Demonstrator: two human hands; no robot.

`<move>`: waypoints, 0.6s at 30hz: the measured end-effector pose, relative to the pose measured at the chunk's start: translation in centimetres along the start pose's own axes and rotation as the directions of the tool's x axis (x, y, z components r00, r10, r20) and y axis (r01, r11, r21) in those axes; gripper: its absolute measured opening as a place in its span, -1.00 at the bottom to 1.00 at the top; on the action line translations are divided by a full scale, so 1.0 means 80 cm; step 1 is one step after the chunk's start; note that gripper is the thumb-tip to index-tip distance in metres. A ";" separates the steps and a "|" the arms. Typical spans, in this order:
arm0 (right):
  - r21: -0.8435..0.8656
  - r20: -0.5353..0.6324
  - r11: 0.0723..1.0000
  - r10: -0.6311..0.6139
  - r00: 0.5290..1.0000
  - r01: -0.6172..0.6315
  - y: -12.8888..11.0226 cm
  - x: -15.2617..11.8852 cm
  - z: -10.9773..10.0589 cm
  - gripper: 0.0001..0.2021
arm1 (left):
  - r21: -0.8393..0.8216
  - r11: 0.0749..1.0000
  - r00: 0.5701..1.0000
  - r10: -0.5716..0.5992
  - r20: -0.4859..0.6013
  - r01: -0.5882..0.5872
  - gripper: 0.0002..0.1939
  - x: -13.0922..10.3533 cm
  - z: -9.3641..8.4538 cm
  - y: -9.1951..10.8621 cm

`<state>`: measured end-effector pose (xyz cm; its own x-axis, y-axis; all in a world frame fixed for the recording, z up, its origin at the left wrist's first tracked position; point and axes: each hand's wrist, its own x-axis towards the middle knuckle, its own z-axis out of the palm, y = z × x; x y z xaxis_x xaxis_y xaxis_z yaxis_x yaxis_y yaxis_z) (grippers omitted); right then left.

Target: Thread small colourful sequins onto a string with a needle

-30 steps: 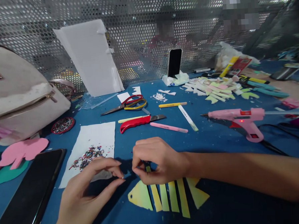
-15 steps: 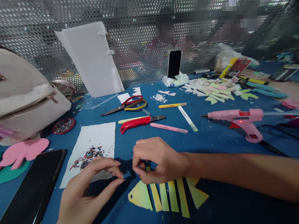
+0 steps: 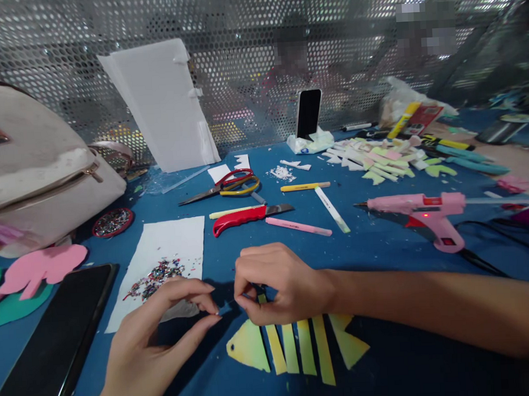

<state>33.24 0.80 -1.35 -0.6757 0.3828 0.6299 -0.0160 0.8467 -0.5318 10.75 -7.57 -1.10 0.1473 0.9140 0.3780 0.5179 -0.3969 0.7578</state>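
Centrally, at the near side of the blue table (image 3: pixel 368 243), two bare hands work close together, their fingertips a little apart. The left hand (image 3: pixel 141 346) has its thumb and forefinger brought to a narrow pinch on a tiny pale bit (image 3: pixel 217 313), the palm side open in a loose curve. The right hand (image 3: pixel 286 282) is curled, thumb against the bent fingers; whether anything is caught between them I cannot tell. A yellow-green fish (image 3: pixel 250 347), cut into a head, narrow upright strips and a tail, lies flat at the near side, just under the right hand and forearm, which hide its far edge. Left of the hands, a white sheet (image 3: pixel 177 233) carries a heap of glittering sequins (image 3: pixel 160 275), partly covered by the left hand. Beyond that, to the left, sit a dark phone (image 3: pixel 54 345), a pink cutout (image 3: pixel 46 267), a round dish (image 3: pixel 112 222) and a pale backpack (image 3: pixel 32 157). Farther across the middle lie scissors (image 3: pixel 240 180), a red-handled knife (image 3: pixel 239 219) and a pink marker (image 3: pixel 298 226). On the right rests a pink glue gun (image 3: pixel 418 201), its red light glowing; behind it, far right, spreads a pile of foam-like scraps (image 3: pixel 378 158).
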 end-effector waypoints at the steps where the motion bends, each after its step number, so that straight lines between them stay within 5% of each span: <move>1: -0.001 -0.001 1.000 -0.003 1.000 0.003 0.000 0.000 0.000 -0.86 | 0.002 1.000 1.000 0.001 -0.002 -0.001 -0.82 0.000 0.000 0.000; 18: -0.040 0.009 0.998 -0.051 0.999 0.051 0.002 0.001 0.000 -0.86 | 0.048 0.998 0.998 0.043 0.047 -0.045 -0.79 0.000 0.000 -0.005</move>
<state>33.17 0.92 -1.40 -0.6807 0.3357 0.6511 -0.0215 0.8793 -0.4758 10.52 -7.39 -1.37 0.2090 0.8991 0.3845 0.5510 -0.4331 0.7133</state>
